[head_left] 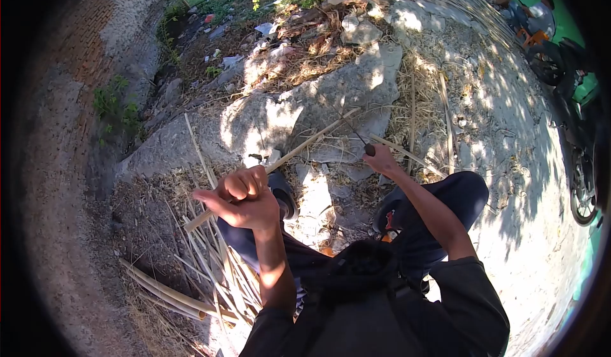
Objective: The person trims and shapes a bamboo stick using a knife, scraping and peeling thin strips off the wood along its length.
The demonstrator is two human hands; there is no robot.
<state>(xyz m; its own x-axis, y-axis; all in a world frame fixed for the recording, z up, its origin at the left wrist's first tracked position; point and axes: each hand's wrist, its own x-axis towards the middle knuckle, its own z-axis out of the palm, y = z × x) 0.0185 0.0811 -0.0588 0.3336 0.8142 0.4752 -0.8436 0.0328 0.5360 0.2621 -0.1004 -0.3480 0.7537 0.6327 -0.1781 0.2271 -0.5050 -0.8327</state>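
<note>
In the head view, take the grey stone slab (372, 80) as the landmark. On its near side, the left grip (242, 198) is curled around a pale wooden strip (310, 140), whose far end reaches out over the slab. The right grip (382, 160), near the slab's near right edge, is closed on the dark handle of a thin-bladed tool (369, 149); its blade crosses the strip's far end, though whether they touch I cannot tell. A pile of strips (226, 274) lies nearer than the slab, leftward; dry straw (402, 118) borders its right side.
</note>
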